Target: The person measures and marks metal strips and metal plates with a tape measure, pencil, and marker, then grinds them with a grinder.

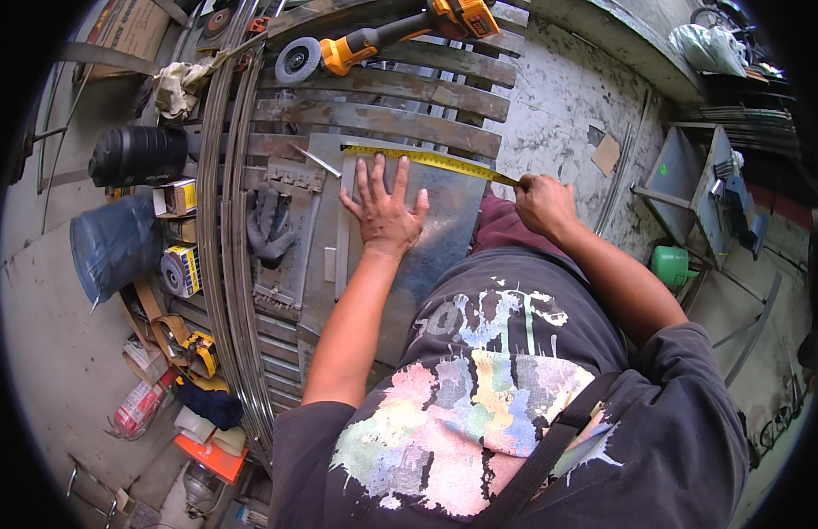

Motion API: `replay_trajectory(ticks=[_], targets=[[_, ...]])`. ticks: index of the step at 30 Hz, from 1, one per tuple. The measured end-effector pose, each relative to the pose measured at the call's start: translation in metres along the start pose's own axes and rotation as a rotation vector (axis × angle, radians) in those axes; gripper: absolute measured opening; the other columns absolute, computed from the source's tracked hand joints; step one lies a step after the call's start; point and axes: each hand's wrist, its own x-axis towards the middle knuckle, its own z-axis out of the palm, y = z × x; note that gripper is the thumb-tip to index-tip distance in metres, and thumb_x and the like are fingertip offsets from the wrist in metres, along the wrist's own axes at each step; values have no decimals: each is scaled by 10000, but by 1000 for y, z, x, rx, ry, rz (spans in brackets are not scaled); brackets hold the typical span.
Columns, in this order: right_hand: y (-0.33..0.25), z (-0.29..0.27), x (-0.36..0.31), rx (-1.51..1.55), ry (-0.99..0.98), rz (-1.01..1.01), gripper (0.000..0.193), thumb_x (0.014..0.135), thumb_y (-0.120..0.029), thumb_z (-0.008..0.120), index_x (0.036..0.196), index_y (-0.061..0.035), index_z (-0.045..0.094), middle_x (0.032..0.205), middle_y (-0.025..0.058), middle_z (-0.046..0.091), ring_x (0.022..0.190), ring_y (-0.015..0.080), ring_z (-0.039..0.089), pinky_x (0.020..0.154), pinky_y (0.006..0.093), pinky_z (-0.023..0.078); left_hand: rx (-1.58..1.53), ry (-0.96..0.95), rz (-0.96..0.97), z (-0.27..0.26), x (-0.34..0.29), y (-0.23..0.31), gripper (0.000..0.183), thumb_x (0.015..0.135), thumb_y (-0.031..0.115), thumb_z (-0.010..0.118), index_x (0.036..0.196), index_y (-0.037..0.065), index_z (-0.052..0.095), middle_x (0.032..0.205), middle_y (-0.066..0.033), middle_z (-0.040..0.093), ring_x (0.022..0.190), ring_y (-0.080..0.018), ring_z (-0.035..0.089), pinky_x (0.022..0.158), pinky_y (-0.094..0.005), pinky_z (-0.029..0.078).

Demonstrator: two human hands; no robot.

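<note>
A flat gray metal sheet (449, 204) lies on a bench (365, 121) made of slats, by the edge close to the person. A yellow tape measure (453, 165) is pulled out along the far edge of the sheet. Its left end is a bit in from the far left corner, and its strip goes out past the far right corner.

The left hand (388, 216) lies flat on the sheet with its fingers spread wide. It does not grip anything, but some fingertips touch the tape. The right hand (546, 204) is just past the sheet's right edge. Its fingers are curled closed around the right end of the tape. I cannot tell how much of the tape is hidden inside.

A thin silver stick (317, 161) lies near the sheet's far left corner. A gray glove (268, 231) lies to the left of the sheet. Long metal bars (217, 203) run along the bench's left side. A yellow and black grinder (360, 44) with a round gray disc lies on the slats, toward the bench's far edge.
</note>
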Motion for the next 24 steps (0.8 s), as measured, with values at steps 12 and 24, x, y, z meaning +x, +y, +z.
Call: replay_trajectory(ticks=[12, 24], targets=[[-6, -23, 4, 191, -196, 88, 371, 1028, -322, 567, 1178, -80, 804, 790, 199, 763, 643, 329, 751, 665, 451, 630, -71, 143, 26, 0, -8, -6, 723, 983, 476, 619, 1633, 213, 443, 1693, -120, 361, 1600, -354, 274, 1204, -714, 185], [0, -75, 41, 484, -416, 35, 1368, 767, -605, 933, 1598, 200, 202, 940, 140, 704, 810, 198, 691, 715, 346, 565, -3, 445, -239, -18, -190, 20, 663, 985, 393, 633, 1566, 119, 469, 1616, -130, 483, 1523, -305, 451, 1189, -540, 182]])
